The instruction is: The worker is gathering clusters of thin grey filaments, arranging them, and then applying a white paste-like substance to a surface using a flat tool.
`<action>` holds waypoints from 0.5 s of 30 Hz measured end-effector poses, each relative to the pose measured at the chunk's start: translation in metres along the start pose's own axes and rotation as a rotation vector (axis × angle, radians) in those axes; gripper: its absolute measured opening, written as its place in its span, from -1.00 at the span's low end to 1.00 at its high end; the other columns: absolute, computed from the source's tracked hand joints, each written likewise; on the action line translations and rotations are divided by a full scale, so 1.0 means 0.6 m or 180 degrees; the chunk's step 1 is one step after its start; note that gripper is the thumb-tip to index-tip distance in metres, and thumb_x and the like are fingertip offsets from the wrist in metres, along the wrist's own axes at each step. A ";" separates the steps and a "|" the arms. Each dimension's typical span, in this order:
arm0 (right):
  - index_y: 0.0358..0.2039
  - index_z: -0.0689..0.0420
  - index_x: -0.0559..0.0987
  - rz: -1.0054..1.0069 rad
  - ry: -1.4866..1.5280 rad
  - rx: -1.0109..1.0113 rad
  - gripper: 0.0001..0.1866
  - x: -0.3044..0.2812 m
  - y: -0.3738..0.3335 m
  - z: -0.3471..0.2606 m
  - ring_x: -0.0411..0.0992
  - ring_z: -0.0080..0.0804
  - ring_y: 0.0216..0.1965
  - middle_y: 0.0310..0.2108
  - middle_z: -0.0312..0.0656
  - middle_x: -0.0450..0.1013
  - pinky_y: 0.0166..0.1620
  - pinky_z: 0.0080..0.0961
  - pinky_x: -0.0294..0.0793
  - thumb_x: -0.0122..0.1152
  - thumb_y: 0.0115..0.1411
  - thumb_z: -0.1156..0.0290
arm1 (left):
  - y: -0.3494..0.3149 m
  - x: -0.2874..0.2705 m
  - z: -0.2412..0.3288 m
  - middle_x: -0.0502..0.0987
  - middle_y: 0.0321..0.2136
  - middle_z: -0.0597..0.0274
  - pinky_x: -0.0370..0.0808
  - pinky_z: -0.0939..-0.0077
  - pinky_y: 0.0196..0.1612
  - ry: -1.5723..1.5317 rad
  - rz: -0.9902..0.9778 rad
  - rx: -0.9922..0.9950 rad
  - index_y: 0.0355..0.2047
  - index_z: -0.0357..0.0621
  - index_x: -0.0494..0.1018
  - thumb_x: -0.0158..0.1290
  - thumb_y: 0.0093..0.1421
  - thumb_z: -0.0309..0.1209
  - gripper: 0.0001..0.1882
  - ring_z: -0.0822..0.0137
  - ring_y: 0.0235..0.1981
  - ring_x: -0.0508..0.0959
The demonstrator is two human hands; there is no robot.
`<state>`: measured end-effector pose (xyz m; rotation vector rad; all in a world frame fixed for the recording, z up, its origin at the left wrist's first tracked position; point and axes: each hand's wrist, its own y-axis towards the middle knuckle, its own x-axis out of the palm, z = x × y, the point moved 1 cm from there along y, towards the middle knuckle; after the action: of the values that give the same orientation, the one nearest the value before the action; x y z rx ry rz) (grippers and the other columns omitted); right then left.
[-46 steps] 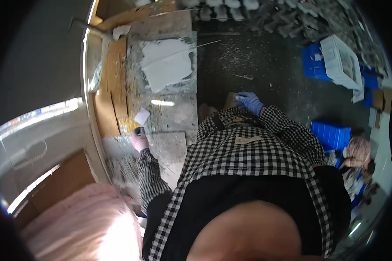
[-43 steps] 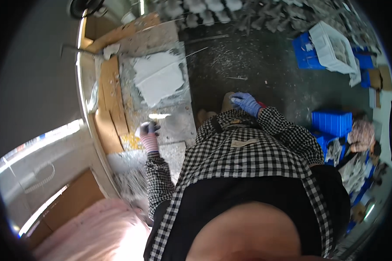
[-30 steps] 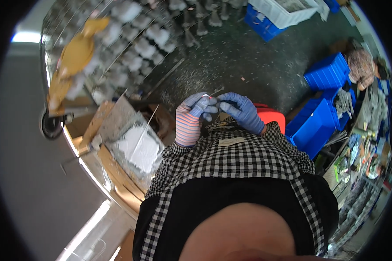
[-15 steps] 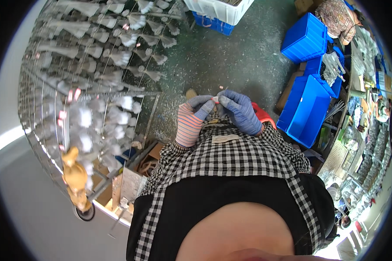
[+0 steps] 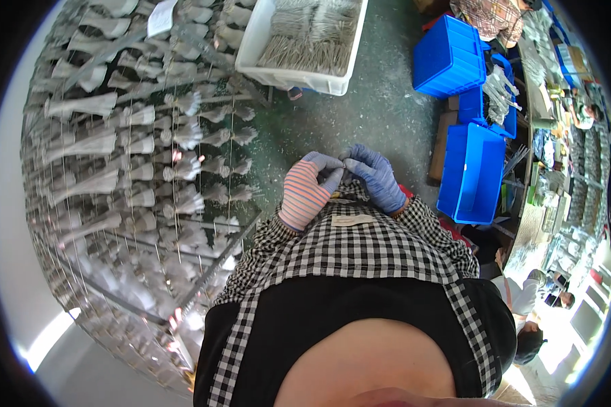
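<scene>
Two hands, floor ahead, rack edge left

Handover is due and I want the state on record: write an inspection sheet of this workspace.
Surface: speckled green floor.
Things in hand: anything between the fingers is too small to tell.
Clutter: blue bins to the right, one holding pale strips.
Hands: left hand gloved in stripes, right hand in blue; fingers close together before the checked apron.
Cables: nothing seen.
Surroundings: rows of pale flared pieces at left, white crate of thin strands ahead, people at right.
</scene>
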<state>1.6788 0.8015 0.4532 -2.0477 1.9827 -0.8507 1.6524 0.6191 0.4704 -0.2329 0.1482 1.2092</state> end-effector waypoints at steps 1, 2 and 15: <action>-0.09 0.23 0.52 -0.0127 -0.0148 -0.0004 -0.74 -0.009 -0.004 0.005 0.46 -0.61 -0.37 -0.35 -0.31 0.52 -0.22 -0.63 0.49 0.16 0.30 0.35 | -0.008 0.004 -0.001 0.56 -0.43 0.23 0.45 0.60 -0.42 -0.0031 0.0006 0.0019 -0.29 -0.18 0.59 0.21 0.13 -0.47 -0.87 0.47 -0.48 0.53; -0.09 0.26 0.51 -0.0254 -0.0294 -0.0008 -0.73 -0.020 -0.009 0.008 0.47 -0.59 -0.35 -0.35 -0.31 0.52 -0.21 -0.62 0.49 0.16 0.29 0.35 | -0.014 0.010 -0.002 0.57 -0.42 0.23 0.45 0.60 -0.41 -0.0059 0.0012 0.0036 -0.29 -0.17 0.59 0.21 0.13 -0.46 -0.87 0.47 -0.48 0.53; -0.09 0.09 0.55 0.0473 -0.5175 0.0118 -0.69 -0.369 0.121 0.016 0.53 0.02 -0.19 -0.27 -0.02 0.57 -0.12 -0.21 0.51 0.16 0.16 0.28 | 0.100 0.136 -0.124 0.61 -0.31 0.18 0.52 0.56 -0.22 -0.0411 -0.0606 -0.1140 -0.04 -0.21 0.50 0.18 0.19 -0.42 -0.67 0.49 -0.32 0.55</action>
<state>1.6307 1.0038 0.3474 -1.4819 1.0216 0.6977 1.6254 0.6943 0.3732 -0.4692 -0.2017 1.0514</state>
